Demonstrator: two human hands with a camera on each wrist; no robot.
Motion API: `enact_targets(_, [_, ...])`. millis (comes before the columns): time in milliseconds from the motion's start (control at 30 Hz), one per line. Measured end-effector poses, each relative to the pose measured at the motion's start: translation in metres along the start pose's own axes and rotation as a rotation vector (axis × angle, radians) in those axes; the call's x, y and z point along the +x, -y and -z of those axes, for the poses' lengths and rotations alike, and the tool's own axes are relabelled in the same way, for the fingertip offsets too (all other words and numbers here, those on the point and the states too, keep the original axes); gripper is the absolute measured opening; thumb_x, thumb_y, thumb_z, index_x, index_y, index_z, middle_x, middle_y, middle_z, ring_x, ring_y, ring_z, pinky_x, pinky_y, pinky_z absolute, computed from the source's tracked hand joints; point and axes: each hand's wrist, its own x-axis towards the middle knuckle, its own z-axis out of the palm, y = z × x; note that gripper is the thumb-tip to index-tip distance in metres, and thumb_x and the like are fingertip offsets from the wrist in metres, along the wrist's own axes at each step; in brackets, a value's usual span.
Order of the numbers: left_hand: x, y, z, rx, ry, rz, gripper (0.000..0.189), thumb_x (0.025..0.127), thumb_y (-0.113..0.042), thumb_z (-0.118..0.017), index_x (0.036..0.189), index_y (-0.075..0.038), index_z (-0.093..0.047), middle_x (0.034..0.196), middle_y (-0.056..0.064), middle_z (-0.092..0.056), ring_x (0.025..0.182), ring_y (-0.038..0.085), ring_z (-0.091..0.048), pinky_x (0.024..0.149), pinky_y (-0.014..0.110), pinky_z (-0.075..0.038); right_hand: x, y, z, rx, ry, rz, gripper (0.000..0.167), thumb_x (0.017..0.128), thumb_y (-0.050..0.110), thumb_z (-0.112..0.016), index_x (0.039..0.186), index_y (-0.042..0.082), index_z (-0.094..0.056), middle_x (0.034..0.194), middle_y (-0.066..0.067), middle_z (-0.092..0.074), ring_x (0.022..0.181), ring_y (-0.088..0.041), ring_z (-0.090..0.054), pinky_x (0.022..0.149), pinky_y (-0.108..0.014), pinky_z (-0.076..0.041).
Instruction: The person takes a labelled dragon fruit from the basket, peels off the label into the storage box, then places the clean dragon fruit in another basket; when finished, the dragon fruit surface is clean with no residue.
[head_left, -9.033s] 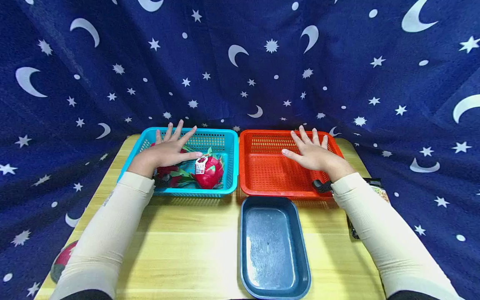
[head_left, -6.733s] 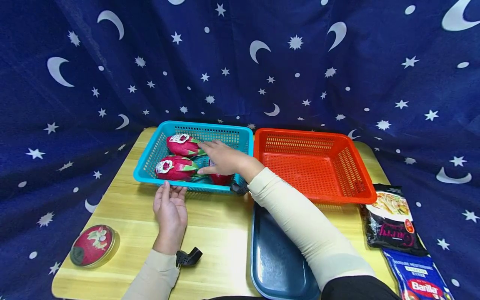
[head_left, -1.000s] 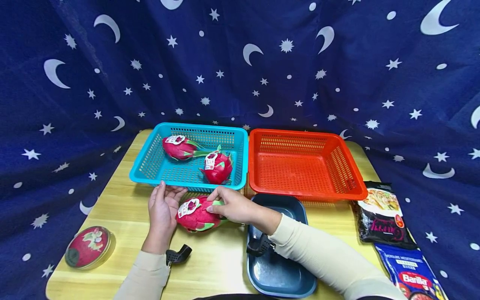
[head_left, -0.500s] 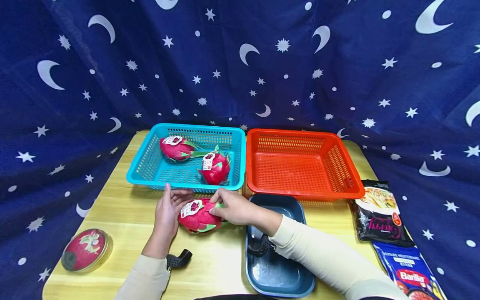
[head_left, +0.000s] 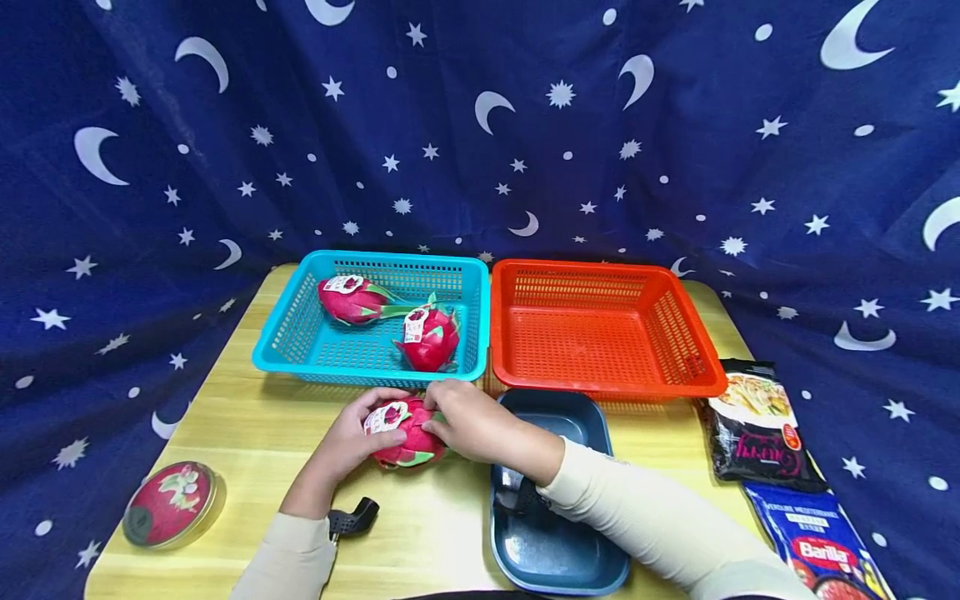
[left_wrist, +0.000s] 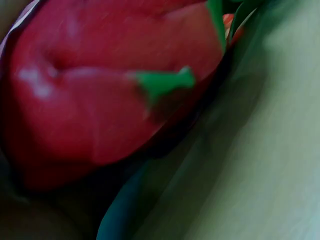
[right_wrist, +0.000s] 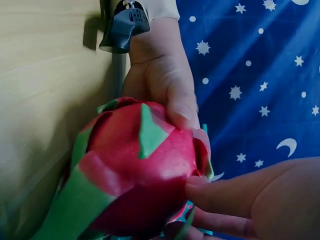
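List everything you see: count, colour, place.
Turquoise basket: 1, turquoise, back left
Red basket: 1, red, beside it
Dragon fruits: 3, red and green, one held, two in turquoise basket
Tray: 1, dark blue, before red basket
Round container: 1, red, front left
Black packet: 1, black, right edge
Blue packet: 1, blue, nearer than black
Table: 1, pale wood, beneath
Curtain: 1, blue and white, behind
Wrist devices: 2, black, wrists
Clothing: 1, black, bottom edge
Sleeves: 2, cream, forearms
Left hand: 1, bare, gripping fruit
Right hand: 1, bare, pinching fruit
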Motion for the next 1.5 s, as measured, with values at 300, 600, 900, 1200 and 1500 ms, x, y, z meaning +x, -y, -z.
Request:
enact_targets(300, [-0.004, -0.003, 0.007, 0.038, 0.096, -0.009, 0.079, 0.073, -0.003, -0.096, 0.141, -0.007, -0.056, 0.129, 0.018, -0.062, 0.110, 0.033, -0.063, 0.081, 0.039, -0.062, 0.013, 0.013, -0.001, -0.061, -0.029, 0.133, 0.022, 0.102, 0.016, -0.072, 0.117, -0.001, -0.068, 0.107, -0.010, -0.069, 0.104, -0.022, -0.065, 0.095, -0.032, -0.053])
enact_targets(600, [-0.007, -0.005, 0.004, 0.075, 0.158, -0.015, 0.089, 0.067, -0.004, -0.100, 0.143, -0.008, -0.053, 0.128, 0.016, -0.063, 0.109, 0.031, -0.064, 0.089, 0.035, -0.059, 0.029, 0.018, -0.008, -0.086, -0.047, 0.162, 0.011, 0.098, 0.017, -0.076, 0.092, 0.007, -0.074, 0.088, -0.002, -0.065, 0.086, -0.017, -0.061, 0.074, -0.024, -0.051])
enact_targets(900, [-0.004, 0.000, 0.006, 0.046, 0.212, -0.091, 0.076, 0.071, -0.001, -0.097, 0.135, -0.010, -0.058, 0.117, 0.014, -0.068, 0.100, 0.028, -0.068, 0.085, 0.036, -0.060, 0.030, 0.029, -0.009, 0.091, -0.100, 0.295, 0.009, 0.095, 0.005, -0.077, 0.089, 0.009, -0.072, 0.088, 0.000, -0.066, 0.085, -0.009, -0.061, 0.076, -0.017, -0.049])
enact_targets(1200, [-0.001, -0.001, 0.005, 0.027, 0.197, -0.076, 0.086, 0.072, -0.002, -0.097, 0.145, -0.007, -0.053, 0.131, 0.013, -0.065, 0.114, 0.028, -0.065, 0.097, 0.036, -0.056, 0.019, 0.015, 0.030, 0.506, -0.153, 0.226, 0.005, 0.099, 0.012, -0.076, 0.099, 0.007, -0.076, 0.084, 0.007, -0.068, 0.072, -0.007, -0.058, 0.063, -0.024, -0.051])
enact_targets(1500, [-0.004, -0.003, 0.005, 0.044, 0.139, 0.033, 0.087, 0.070, -0.011, -0.099, 0.146, -0.015, -0.056, 0.136, 0.016, -0.060, 0.121, 0.039, -0.058, 0.096, 0.041, -0.057, -0.012, -0.040, 0.066, 0.613, -0.219, -0.130, 0.008, 0.099, 0.009, -0.075, 0.103, 0.002, -0.075, 0.086, -0.008, -0.070, 0.069, -0.032, -0.060, 0.057, -0.028, -0.051])
